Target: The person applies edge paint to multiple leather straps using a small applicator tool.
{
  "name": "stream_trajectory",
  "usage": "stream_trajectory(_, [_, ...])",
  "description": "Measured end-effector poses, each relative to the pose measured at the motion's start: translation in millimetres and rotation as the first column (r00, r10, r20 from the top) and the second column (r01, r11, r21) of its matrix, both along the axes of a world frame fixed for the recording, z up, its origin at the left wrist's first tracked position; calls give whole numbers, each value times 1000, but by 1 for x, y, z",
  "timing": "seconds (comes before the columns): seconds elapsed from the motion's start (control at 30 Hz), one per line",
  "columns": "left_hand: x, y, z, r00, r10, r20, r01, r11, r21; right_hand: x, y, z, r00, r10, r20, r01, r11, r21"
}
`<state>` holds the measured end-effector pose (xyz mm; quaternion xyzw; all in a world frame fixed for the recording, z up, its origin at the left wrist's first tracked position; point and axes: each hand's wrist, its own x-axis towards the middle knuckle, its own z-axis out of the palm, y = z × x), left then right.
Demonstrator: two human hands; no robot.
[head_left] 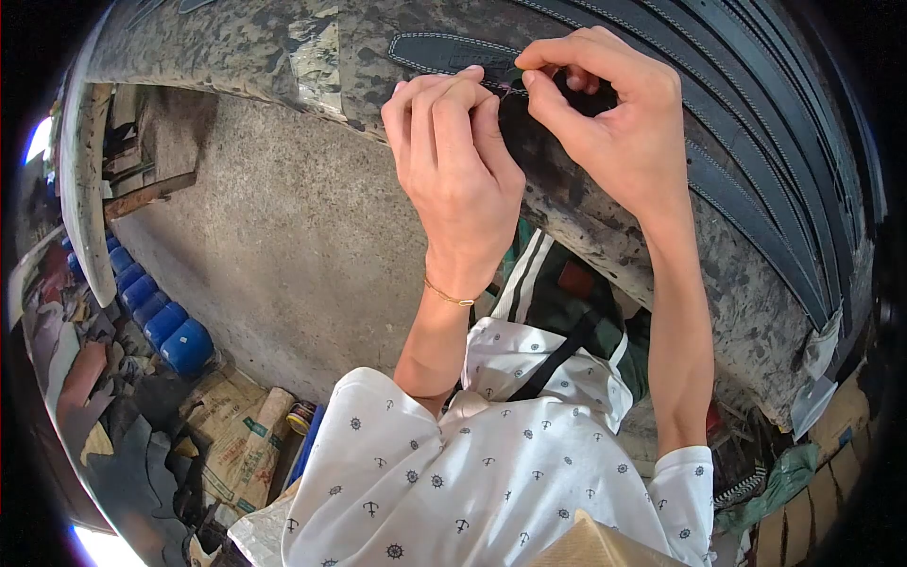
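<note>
A dark leather strap (439, 49) with pale stitching along its edge lies on the stained work surface (255, 47), its rounded end toward the left. My left hand (453, 142) is closed at the strap's lower edge, fingers curled and the index fingertip over the stitching. Just right of it, my right hand (614, 118) pinches thumb and index finger together above the strap. Whatever is in that pinch is too small to make out. A tiny pinkish-white bit, perhaps thread, shows between the hands.
Several more stitched dark straps (756, 142) fan out along the right of the surface. Below are a concrete floor (283, 217), a row of blue containers (184, 340), leather scraps (132, 472) and a paper sack (236, 439). A clear plastic piece (814, 402) hangs at the right edge.
</note>
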<state>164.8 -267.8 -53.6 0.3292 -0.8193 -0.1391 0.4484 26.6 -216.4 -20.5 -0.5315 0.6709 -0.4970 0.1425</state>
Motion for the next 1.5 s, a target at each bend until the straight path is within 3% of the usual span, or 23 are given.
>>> stream_trajectory(0.17, [1, -1, 0, 1000, -7, -16, 7, 1000, 5, -1, 1, 0, 1000, 0, 10, 0, 1000, 11])
stream_trajectory(0.23, [2, -1, 0, 999, -16, -39, 17, 999, 33, -1, 1, -5, 979, -40, 201, 37, 999, 21])
stream_trajectory(0.47, [7, 3, 3, 989, 23, -143, 6, 980, 201, -4, 3, -8, 981, -13, 196, 10, 1000, 16])
stream_trajectory(0.53, [8, 0, 9, 997, 27, -68, -20, 995, 100, -7, 4, -12, 892, -99, 441, 102, 995, 17])
stream_trajectory(0.63, [2, 3, 22, 998, -19, 60, 17, 999, 40, -16, 3, -19, 882, -45, 469, 124, 983, -139])
stream_trajectory(0.67, [1, 4, 25, 993, -52, 107, 45, 997, 68, -19, 5, -18, 875, -34, 482, 105, 987, -120])
stream_trajectory(0.77, [3, -6, 25, 969, -101, 226, 97, 995, 30, -23, 5, -18, 860, -63, 507, 133, 986, -104])
stream_trajectory(0.9, [4, -11, 20, 963, -107, 247, 115, 993, -18, -11, 8, -5, 861, -155, 484, 224, 971, -87])
stream_trajectory(1.03, [5, -10, 28, 926, -93, 367, 89, 996, 27, 5, 16, 2, 827, -230, 513, 307, 949, -70])
stream_trajectory(1.1, [9, -12, 31, 909, -219, 355, 196, 975, 101, 3, 16, -4, 867, -234, 440, 280, 959, -42])
stream_trajectory(1.23, [20, -13, 33, 909, -287, 303, 264, 957, 118, 0, 17, -7, 937, -176, 303, 197, 979, -42])
stream_trajectory(1.3, [27, -15, 28, 922, -369, 118, 345, 921, 181, 0, 17, -8, 912, -193, 361, 227, 972, -55])
stream_trajectory(1.37, [31, -12, 27, 940, -332, 70, 317, 933, 168, 1, 18, -5, 889, -194, 414, 239, 969, -59])
stream_trajectory(1.4, [35, -7, 27, 988, -142, -54, 152, 914, 376, 1, 18, -3, 864, -190, 467, 248, 967, -65])
stream_trajectory(1.43, [37, -5, 27, 988, 77, -130, 13, 816, 579, 0, 18, -2, 864, -191, 466, 249, 966, -66])
stream_trajectory(1.5, [45, -22, 26, 894, 397, -209, -218, 792, 570, -1, 19, -1, 840, -196, 505, 272, 959, -80])
